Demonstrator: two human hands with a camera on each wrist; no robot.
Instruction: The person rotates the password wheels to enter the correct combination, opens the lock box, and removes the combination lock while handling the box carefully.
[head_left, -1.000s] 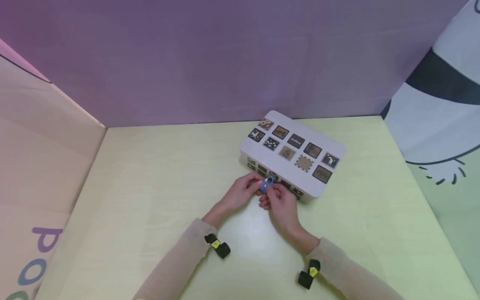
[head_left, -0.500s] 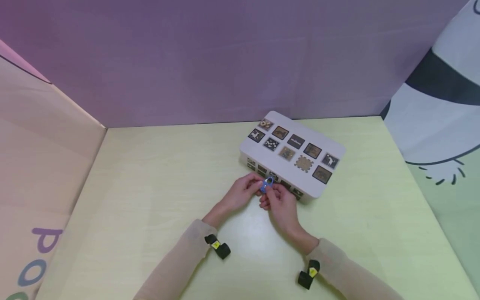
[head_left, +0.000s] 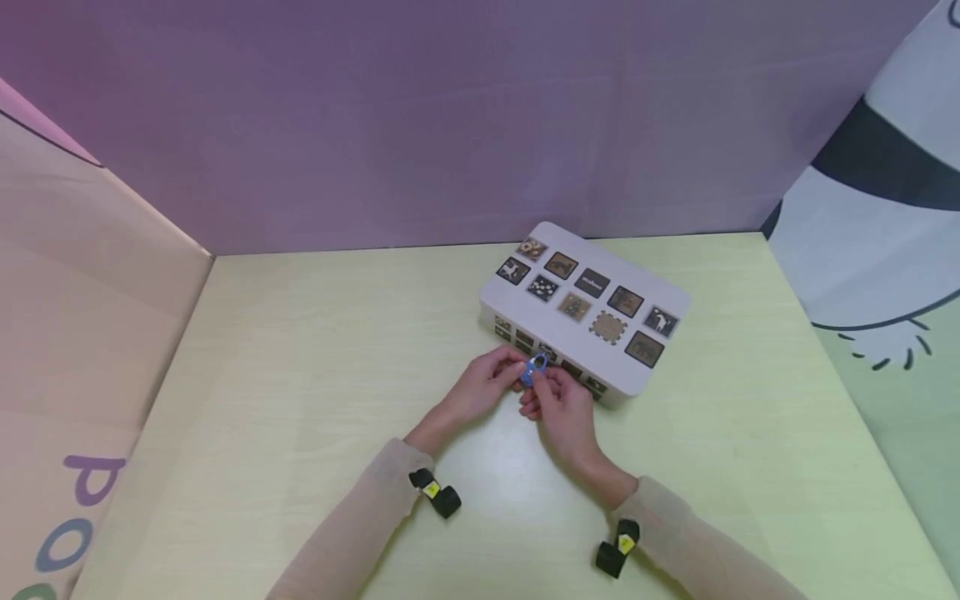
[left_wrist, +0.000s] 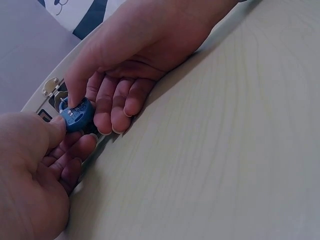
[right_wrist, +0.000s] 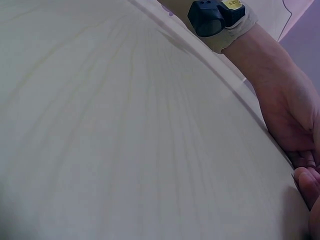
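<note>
A small blue combination padlock (left_wrist: 77, 114) with number dials is held between both hands at the front side of a white tin box (head_left: 517, 296). My left hand (head_left: 480, 385) pinches its body, thumb on the near edge, as the left wrist view shows. With the thumb on the dials, my right hand (head_left: 567, 414) grips it from the other side. The padlock's shackle overlaps a metal hasp (left_wrist: 51, 87) on the box's side in the left wrist view. In the right wrist view the padlock is out of sight.
Dark and brown square pictures cover the tin's lid and side. It stands askew on a pale wooden table (head_left: 300, 358), close to the purple back wall (head_left: 420, 125). Printed cloth panels border the table left and right. Black cameras (head_left: 447, 502) are strapped to both sleeves.
</note>
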